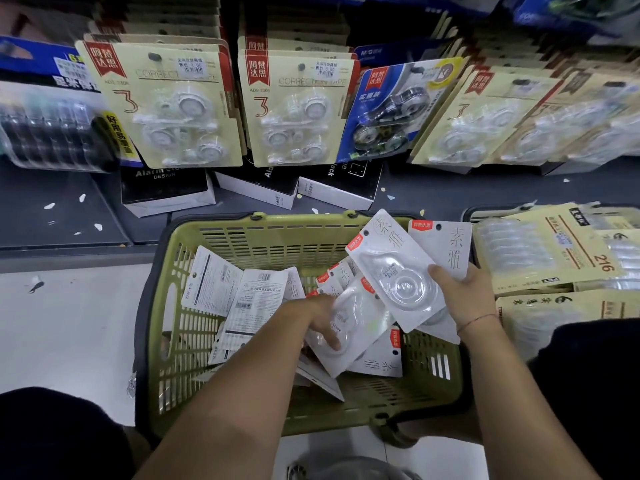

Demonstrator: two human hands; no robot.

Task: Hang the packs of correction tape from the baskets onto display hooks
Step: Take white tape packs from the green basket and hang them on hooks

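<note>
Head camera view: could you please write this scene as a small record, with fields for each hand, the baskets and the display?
left hand: reaches into the green basket and grips one white pack
right hand: holds a fan of white packs over the basket's right side
green basket: many white packs lie inside
display: hanging beige packs and one blue pack
second basket: at right, holds stacked beige packs
task state: no white pack hangs in view
</note>
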